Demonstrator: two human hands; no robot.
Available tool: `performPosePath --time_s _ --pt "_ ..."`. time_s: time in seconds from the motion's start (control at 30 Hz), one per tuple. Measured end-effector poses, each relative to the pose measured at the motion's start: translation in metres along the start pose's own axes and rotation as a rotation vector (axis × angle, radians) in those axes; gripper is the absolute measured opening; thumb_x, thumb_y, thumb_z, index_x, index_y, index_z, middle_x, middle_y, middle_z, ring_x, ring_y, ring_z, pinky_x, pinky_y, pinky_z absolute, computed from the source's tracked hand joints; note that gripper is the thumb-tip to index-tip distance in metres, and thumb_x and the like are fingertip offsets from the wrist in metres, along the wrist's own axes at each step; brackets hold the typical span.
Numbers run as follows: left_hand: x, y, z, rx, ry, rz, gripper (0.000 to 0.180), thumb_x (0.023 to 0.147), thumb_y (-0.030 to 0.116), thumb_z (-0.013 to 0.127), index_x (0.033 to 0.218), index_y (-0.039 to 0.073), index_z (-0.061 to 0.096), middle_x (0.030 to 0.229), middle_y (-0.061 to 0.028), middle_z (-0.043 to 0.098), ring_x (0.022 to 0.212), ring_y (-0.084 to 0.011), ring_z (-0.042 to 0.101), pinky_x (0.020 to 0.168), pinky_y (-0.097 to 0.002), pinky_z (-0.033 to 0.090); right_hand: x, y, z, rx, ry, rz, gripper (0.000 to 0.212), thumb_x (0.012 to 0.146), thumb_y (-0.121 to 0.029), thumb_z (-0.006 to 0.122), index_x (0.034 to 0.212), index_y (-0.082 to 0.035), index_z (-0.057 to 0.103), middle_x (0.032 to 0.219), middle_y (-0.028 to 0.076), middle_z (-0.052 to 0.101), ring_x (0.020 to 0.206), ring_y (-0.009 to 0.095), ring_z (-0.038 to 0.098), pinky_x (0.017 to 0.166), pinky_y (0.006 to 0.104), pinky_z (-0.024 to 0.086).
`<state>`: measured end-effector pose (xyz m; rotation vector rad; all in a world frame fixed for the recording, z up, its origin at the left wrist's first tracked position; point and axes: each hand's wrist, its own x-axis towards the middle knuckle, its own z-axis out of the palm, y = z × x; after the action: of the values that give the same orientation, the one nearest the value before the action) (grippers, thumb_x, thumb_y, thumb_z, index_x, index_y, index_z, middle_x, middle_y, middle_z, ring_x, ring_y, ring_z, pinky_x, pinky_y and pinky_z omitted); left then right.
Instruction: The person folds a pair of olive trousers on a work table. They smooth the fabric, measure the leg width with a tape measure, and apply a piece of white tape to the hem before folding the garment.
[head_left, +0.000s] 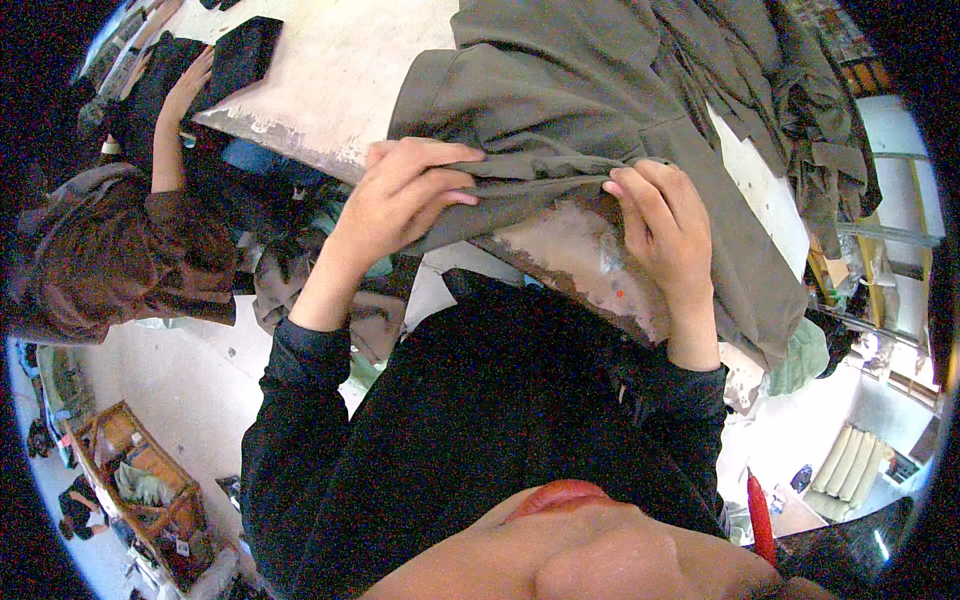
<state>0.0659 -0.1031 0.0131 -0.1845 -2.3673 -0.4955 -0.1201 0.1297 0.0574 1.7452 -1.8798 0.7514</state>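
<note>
A large piece of grey-brown cloth (560, 95) is spread over a pale, worn table (330, 60) and hangs past its near edge. My left hand (405, 195) pinches a fold of this cloth near the table's front edge. Further right, my right hand (665, 215) grips the same edge with thumb and fingers. Between the hands the fabric is gathered into lengthwise folds. Below those folds a stained, peeling part of the tabletop shows. The fingertips are partly hidden by the cloth.
At the left another person in brown (120, 250) handles dark cloth (245, 60) on the table. A wooden crate (140, 460) stands on the floor at the lower left. More cloth is heaped at the far right. Pale rolls (848, 460) lie at the lower right.
</note>
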Motion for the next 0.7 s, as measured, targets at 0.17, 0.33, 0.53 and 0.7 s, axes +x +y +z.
performPosePath --time_s 0.17,0.33,0.53,0.7 --pt "-0.001 -0.022 -0.007 -0.088 0.189 0.130 0.021 0.073 0.012 0.075 0.092 0.011 0.069 0.109 -0.0055 0.070 0.095 -0.0208 0.066 0.082 -0.0333 0.044 -0.002 0.001 -0.001 0.060 -0.027 -0.021 0.028 0.080 -0.007 0.078 0.104 -0.008 0.064 0.094 0.009 0.067 0.086 0.028 0.066 0.076 0.0381 0.054" --pt "0.016 -0.016 -0.018 -0.147 0.052 0.134 0.024 0.078 0.007 0.070 0.102 0.011 0.069 0.098 -0.0038 0.068 0.090 -0.0213 0.065 0.082 -0.0341 0.044 -0.003 0.004 0.001 0.022 0.021 -0.070 0.032 0.078 -0.013 0.080 0.106 -0.010 0.063 0.096 0.007 0.064 0.084 0.028 0.065 0.072 0.0375 0.055" --pt "0.041 0.020 -0.028 -0.094 -0.066 -0.232 0.031 0.090 0.033 0.068 0.114 0.014 0.066 0.103 -0.0033 0.068 0.096 -0.0205 0.064 0.086 -0.0350 0.037 -0.003 0.004 -0.001 0.046 0.009 -0.064 0.028 0.078 -0.012 0.080 0.101 -0.009 0.064 0.094 0.007 0.063 0.081 0.028 0.064 0.069 0.0373 0.055" --pt "0.053 0.034 -0.010 -0.003 -0.165 -0.135 0.020 0.087 0.026 0.072 0.102 0.012 0.068 0.097 -0.0044 0.068 0.095 -0.0227 0.063 0.086 -0.0361 0.038 -0.001 -0.001 -0.003 0.072 -0.025 -0.038 0.025 0.078 -0.007 0.078 0.100 -0.008 0.067 0.095 0.009 0.065 0.084 0.028 0.065 0.073 0.0376 0.053"
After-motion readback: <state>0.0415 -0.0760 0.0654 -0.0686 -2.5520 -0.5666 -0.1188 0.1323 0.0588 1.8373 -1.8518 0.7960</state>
